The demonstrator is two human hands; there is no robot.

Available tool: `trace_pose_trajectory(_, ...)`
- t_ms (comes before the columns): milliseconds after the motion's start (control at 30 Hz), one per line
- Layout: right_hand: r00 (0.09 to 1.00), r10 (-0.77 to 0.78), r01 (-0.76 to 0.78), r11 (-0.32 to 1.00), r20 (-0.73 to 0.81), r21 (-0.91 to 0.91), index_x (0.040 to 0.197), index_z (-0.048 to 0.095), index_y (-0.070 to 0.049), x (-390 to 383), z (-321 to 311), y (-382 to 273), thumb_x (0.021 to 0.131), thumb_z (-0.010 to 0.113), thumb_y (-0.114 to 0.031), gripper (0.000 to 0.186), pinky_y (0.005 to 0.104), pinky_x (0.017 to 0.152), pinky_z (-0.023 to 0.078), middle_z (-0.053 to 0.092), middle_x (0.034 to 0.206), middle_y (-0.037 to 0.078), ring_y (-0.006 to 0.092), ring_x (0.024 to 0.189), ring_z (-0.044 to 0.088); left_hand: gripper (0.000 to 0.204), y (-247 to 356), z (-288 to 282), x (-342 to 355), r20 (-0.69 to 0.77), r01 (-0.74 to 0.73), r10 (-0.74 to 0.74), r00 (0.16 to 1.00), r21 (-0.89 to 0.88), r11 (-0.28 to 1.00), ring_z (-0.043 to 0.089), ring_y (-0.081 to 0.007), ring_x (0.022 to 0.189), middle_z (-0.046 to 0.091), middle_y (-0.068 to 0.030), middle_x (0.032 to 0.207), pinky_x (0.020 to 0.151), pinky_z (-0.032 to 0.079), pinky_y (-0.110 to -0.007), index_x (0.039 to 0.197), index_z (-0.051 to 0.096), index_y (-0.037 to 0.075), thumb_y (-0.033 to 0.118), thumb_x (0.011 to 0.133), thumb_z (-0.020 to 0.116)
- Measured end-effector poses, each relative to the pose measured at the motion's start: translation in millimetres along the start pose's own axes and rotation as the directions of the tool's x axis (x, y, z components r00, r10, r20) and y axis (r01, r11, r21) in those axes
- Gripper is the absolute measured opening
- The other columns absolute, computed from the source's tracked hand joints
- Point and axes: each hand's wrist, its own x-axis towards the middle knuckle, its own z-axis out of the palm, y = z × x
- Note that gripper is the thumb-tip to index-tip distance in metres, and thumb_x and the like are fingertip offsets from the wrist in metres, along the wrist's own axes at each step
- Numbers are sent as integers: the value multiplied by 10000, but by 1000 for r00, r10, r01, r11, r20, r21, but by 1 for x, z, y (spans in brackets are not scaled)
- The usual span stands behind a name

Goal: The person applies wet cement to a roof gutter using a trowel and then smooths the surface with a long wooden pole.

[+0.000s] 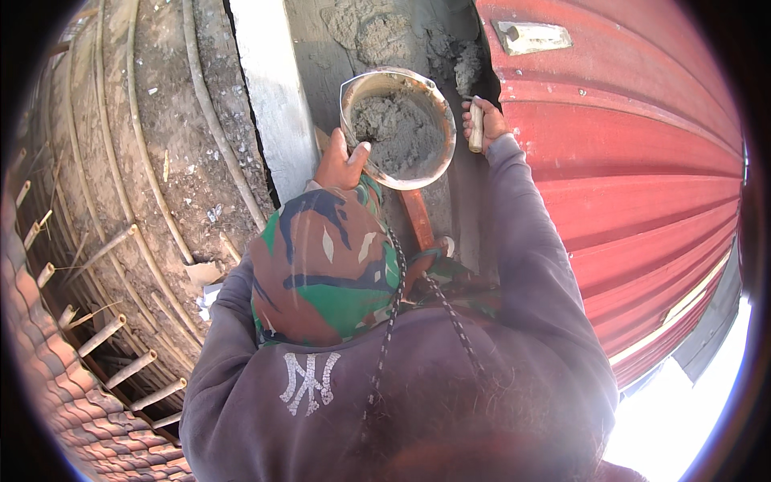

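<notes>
A round bucket [399,184] with a pale, mortar-smeared rim stands in front of me. Wet grey mortar [401,136] fills much of it. My left hand [341,165] grips the near left rim, its thumb over the edge. To the right of the bucket, my right hand [491,122] is closed around the pale handle of a trowel [476,132]. The trowel's blade points away from me and is hard to tell from the grey mortar around it. Beyond the bucket, wet mortar [381,36] lies on the grey surface.
Red ribbed metal roofing [634,153] slopes off to the right, with a small whitish rectangular piece [532,38] on it. A pale plank-like strip [277,88] borders the left side. Past it lie bamboo poles [132,104] and clay roof tiles [88,414]. My camouflage-clad knee [329,265] is close to the bucket.
</notes>
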Motion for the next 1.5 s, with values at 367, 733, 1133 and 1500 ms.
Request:
trace_pose_trajectory(367,918,-250,105,901,-308,-420,1114,606,-55,84,21,-26,1028,546,-403,363,414,548,542,639,830,104,227,637,619,465,1,6,1,43,60,-50,998,-271,961,552,-154,1068,605,-124,1177,951,464,-339,1385,428,-51,183,1028,613)
trace_pose_trajectory(733,868,-38,-54,984,-494,-171,1130,582,-44,90,-11,8,1044,516,-416,388,430,584,531,612,825,110,251,660,608,480,-8,1,2,70,104,-89,994,-258,961,564,-175,1102,605,-146,1224,985,461,-351,1399,423,-58,190,1034,610)
trace_pose_trajectory(1133,869,-182,150,983,-461,-106,1075,610,-16,39,-8,113,1028,500,-510,509,395,500,491,594,705,103,214,542,565,503,4,-3,2,120,130,-113,986,-150,980,526,-186,1236,562,-118,1359,1089,403,-354,1483,387,-31,57,1021,564)
trace_pose_trajectory(1500,960,-279,186,724,-36,-665,1118,650,9,115,33,1,1020,508,-498,536,418,533,501,654,756,143,244,568,605,494,-6,3,-1,64,155,-144,987,-208,966,606,-207,1139,613,-156,1272,1013,471,-353,1417,435,-42,152,998,610)
